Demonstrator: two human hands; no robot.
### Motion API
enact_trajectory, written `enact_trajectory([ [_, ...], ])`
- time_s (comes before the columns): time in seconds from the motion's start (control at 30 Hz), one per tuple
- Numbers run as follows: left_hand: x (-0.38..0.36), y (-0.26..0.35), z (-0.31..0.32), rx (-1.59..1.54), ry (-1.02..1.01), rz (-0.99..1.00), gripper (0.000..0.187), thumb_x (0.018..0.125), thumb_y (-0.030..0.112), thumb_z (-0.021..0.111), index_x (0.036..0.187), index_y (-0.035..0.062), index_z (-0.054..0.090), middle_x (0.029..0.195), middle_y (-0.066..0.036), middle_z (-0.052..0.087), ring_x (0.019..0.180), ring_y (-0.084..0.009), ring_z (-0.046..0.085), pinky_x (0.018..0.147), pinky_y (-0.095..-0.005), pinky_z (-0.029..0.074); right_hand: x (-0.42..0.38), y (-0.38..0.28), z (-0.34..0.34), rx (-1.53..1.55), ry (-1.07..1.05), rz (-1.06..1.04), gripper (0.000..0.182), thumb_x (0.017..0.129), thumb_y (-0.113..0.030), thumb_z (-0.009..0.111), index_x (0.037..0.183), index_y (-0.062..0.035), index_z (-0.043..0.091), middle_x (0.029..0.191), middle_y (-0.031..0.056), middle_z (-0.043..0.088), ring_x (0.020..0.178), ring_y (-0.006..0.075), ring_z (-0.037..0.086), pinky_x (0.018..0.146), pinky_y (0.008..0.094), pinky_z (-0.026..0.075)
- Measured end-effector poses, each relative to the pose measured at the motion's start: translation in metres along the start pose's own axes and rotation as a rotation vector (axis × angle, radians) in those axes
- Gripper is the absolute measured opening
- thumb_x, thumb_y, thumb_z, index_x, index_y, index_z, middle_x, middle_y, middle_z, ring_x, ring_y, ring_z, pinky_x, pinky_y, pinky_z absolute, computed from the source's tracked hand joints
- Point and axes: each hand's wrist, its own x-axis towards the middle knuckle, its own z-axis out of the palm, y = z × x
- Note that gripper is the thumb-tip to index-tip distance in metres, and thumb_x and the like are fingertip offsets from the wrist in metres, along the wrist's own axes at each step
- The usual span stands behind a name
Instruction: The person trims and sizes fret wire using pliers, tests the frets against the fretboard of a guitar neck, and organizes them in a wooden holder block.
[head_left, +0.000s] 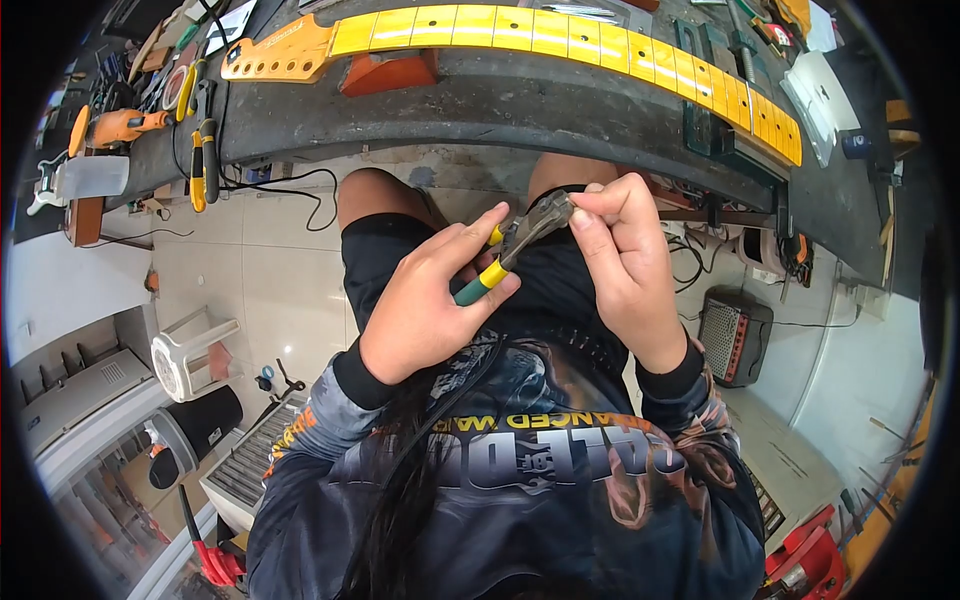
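Observation:
My left hand (425, 295) is wrapped round the green and yellow handles of a pair of pliers (482, 283), held above my lap. The metal jaws point up and to the right, towards my right hand (630, 270). Thumb and forefinger of that hand are pinched together right at the jaw tips. Whatever lies between them is too small to make out. Beyond both hands, a guitar neck (480, 27) with a yellow fretboard and dark dot inlays lies across the workbench (480, 105), its headstock (280, 52) to the left.
A reddish-brown support block (390, 72) sits under the neck near the headstock. More pliers (204, 150) hang over the bench edge at left, beside an orange tool (125, 127). Cables (290, 187) trail below. A small amplifier (735, 337) stands on the floor at right.

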Motion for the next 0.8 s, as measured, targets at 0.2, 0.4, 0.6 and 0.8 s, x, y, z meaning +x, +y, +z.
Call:
enact_trajectory([
  [0.2, 0.000, -0.027, 0.017, -0.070, 0.095, 0.135, 0.049, 0.105, 0.017, 0.080, 0.149, 0.0007, 0.066, 0.114, -0.019, 0.076, 0.102, -0.0302, 0.073, 0.098, -0.0380, 0.056, -0.001, 0.005, 0.003, 0.013, 0.024, 0.030, 0.007, 0.116, -0.006, 0.062, 0.120, 0.0000, 0.062, 0.101, 0.0027, 0.063, 0.091, 0.0081, 0.057, 0.083, 0.0261, 0.049],
  [0.4, 0.002, -0.023, 0.006, -0.242, 0.087, -0.113, 0.044, 0.109, 0.020, 0.076, 0.148, 0.0022, 0.068, 0.106, -0.009, 0.077, 0.098, -0.0133, 0.070, 0.089, -0.0316, 0.054, -0.001, 0.004, 0.001, 0.114, 0.043, 0.132, 0.009, 0.118, -0.008, 0.060, 0.122, -0.0006, 0.061, 0.102, -0.0017, 0.057, 0.093, 0.0044, 0.051, 0.085, 0.0238, 0.046],
  [0.6, 0.005, -0.024, 0.012, -0.038, 0.103, 0.098, 0.059, 0.106, 0.019, 0.078, 0.160, 0.0039, 0.060, 0.122, -0.018, 0.075, 0.110, -0.0300, 0.073, 0.103, -0.0401, 0.055, 0.002, 0.000, 0.001, 0.289, 0.012, 0.213, 0.009, 0.119, -0.007, 0.058, 0.125, -0.0003, 0.059, 0.103, -0.0026, 0.056, 0.092, 0.0026, 0.049, 0.084, 0.0225, 0.044],
  [0.8, 0.006, -0.010, 0.008, 0.004, 0.030, 0.020, 0.067, 0.100, 0.016, 0.082, 0.162, 0.0050, 0.058, 0.126, -0.022, 0.073, 0.112, -0.0404, 0.072, 0.105, -0.0401, 0.055, 0.002, -0.002, 0.003, 0.250, 0.016, 0.191, 0.009, 0.119, -0.006, 0.057, 0.125, 0.0001, 0.060, 0.104, -0.0017, 0.059, 0.093, 0.0024, 0.051, 0.084, 0.0223, 0.045],
])
